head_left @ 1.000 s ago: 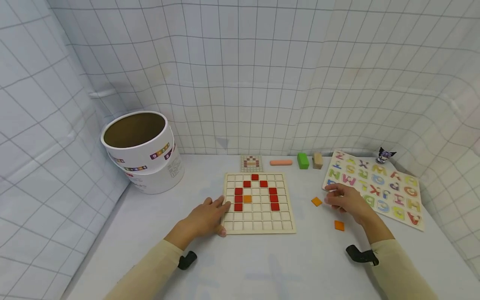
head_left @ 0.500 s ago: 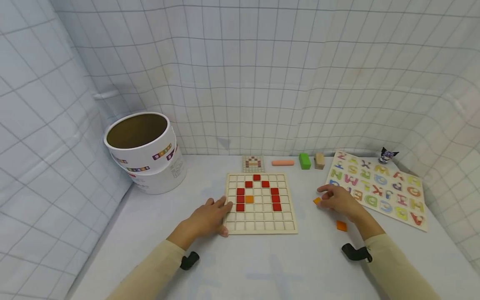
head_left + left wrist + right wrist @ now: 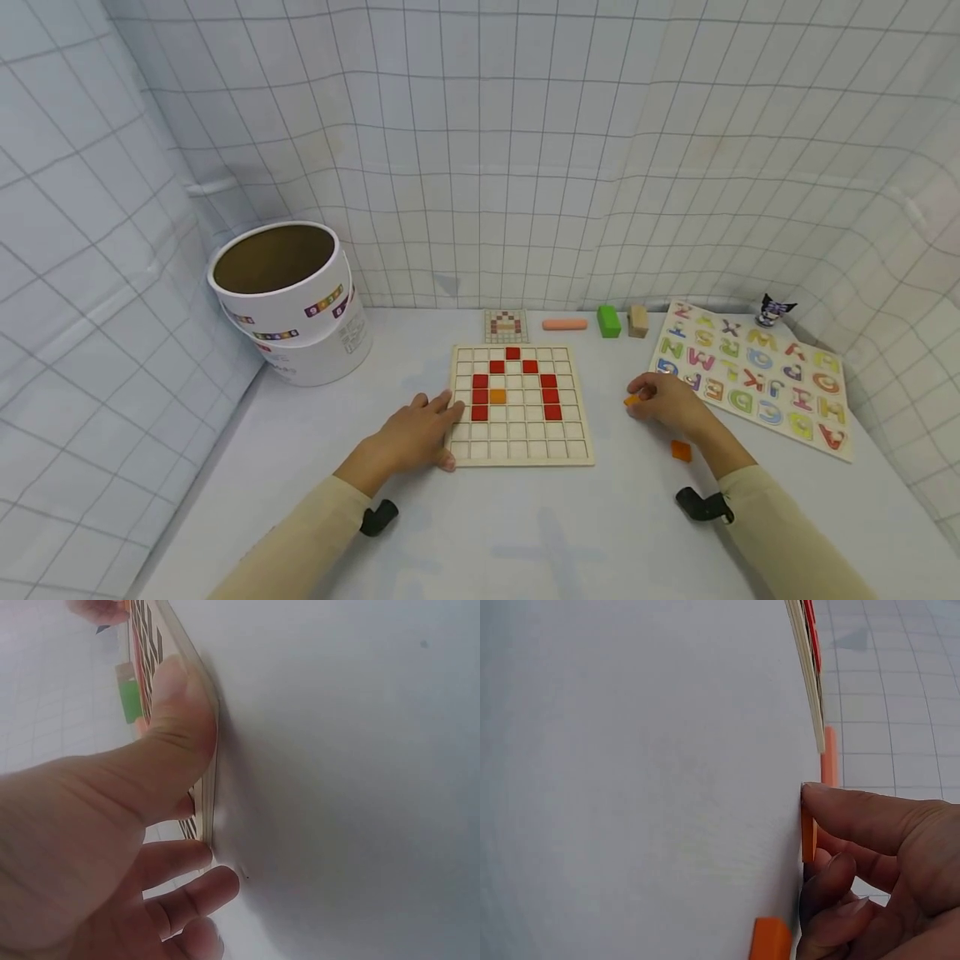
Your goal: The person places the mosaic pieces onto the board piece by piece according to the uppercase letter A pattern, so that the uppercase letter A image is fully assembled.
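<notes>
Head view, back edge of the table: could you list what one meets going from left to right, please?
Round box → small pattern card → pink stick → green block → wooden block → dark figurine.

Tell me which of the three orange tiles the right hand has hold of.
The orange tile at the fingertips of the right hand, on the table right of the grid board; another lies loose nearer the person, the third sits in the board.

Bare hands (image 3: 420,433), long pale beige sleeves (image 3: 787,533), a small black camera mount (image 3: 701,504) strapped under each wrist.
</notes>
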{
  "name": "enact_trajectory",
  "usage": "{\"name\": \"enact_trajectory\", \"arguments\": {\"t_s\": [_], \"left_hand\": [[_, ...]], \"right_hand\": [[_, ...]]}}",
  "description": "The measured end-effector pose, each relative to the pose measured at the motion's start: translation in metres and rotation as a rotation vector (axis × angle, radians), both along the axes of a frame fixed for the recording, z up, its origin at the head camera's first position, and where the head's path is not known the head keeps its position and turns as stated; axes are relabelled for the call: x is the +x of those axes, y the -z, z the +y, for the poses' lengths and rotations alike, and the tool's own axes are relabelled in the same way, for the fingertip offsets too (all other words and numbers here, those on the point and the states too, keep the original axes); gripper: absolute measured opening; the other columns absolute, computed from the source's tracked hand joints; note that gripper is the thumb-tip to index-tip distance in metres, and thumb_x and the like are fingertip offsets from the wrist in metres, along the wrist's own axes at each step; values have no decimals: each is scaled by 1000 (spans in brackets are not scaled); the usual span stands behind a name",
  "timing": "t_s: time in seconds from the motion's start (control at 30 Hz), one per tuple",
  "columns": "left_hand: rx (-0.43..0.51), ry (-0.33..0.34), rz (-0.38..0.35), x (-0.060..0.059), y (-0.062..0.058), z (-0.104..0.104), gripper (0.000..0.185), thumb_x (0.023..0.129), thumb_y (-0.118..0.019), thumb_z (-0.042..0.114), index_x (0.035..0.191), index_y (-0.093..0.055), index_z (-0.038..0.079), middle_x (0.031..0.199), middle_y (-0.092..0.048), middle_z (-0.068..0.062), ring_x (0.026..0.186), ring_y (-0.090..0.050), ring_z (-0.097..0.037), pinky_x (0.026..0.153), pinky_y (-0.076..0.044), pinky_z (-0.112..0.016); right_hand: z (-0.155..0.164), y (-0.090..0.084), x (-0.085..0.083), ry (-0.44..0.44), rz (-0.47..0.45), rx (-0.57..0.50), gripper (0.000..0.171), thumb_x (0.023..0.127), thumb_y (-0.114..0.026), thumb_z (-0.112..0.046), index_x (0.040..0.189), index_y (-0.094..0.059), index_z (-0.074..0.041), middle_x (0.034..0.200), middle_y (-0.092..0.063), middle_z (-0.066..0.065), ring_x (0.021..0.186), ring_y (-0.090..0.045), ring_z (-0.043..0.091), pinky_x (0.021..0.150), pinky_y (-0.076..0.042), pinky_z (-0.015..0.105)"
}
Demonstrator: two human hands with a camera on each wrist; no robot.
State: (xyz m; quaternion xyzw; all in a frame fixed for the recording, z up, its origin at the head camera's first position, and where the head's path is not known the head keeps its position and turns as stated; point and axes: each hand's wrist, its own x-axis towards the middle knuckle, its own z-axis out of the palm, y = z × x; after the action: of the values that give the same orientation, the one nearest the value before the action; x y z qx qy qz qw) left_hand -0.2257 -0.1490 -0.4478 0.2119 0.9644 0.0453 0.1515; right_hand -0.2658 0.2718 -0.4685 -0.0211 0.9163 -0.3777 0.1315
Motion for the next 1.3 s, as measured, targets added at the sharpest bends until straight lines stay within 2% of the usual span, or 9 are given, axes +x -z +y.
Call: {"name": "enact_trajectory", "arguments": {"t_s": [0.33, 0.5, 0.67, 0.77, 0.93, 1.17, 1.3], "left_hand": [[19, 7, -5, 1, -3, 1, 92, 77, -83, 43, 155, -44, 13, 163, -35, -16, 137, -43, -40, 108, -41, -54], [19, 7, 0, 1, -2, 1, 92, 77, -83, 43, 155, -45, 14, 163, -35, -16, 137, -43, -40, 108, -41, -54], [13, 10, 0, 2, -4, 1, 91, 77, -84, 43, 154, -46, 13, 163, -36, -16, 135, -43, -40, 107, -42, -54], [11, 8, 1, 3, -5, 1, 91, 77, -84, 43, 154, -46, 13, 162, -36, -16, 134, -44, -39, 107, -42, -54], [9, 7, 7, 2, -6, 1, 91, 78, -83, 44, 155, -45, 13, 163, -35, -16, 134, -44, -39, 107, -42, -54], [10, 1, 3, 2, -4, 0, 91, 77, -83, 43, 154, -46, 13, 162, -36, -17, 135, -43, -40, 107, -42, -54], [4, 7, 12, 3, -4, 1, 91, 77, -84, 43, 154, -47, 13, 162, -37, -16, 133, -44, -39, 105, -44, -53]], "right_hand": [[-3, 0, 2, 21, -3, 18, 31, 89, -78, -18, 114, -63, -7, 103, -57, 10, 94, -51, 26, 75, -41, 37], [2, 1, 2, 24, -4, -32, 34, 92, -76, -22, 118, -61, -6, 97, -58, 10, 82, -54, 25, 68, -44, 35], [9, 1, -2, 38, -8, -161, 37, 98, -68, -22, 128, -56, -4, 82, -58, 8, 67, -55, 21, 61, -46, 32], [10, 1, -4, 30, -11, -245, 40, 101, -64, -22, 133, -53, -2, 82, -57, 8, 67, -54, 19, 60, -47, 31], [0, -6, -10, 23, -44, -364, 44, 101, -65, -24, 136, -51, -1, 88, -64, 11, 67, -57, 16, 61, -49, 28], [-46, -10, -19, -43, -155, -625, 51, 100, -66, -15, 144, -48, 3, 96, -72, 12, 63, -56, 10, 58, -49, 21], [-84, -10, -21, -92, -207, -682, 47, 100, -64, -9, 143, -49, 2, 94, -70, 13, 62, -57, 11, 58, -50, 19]]}}
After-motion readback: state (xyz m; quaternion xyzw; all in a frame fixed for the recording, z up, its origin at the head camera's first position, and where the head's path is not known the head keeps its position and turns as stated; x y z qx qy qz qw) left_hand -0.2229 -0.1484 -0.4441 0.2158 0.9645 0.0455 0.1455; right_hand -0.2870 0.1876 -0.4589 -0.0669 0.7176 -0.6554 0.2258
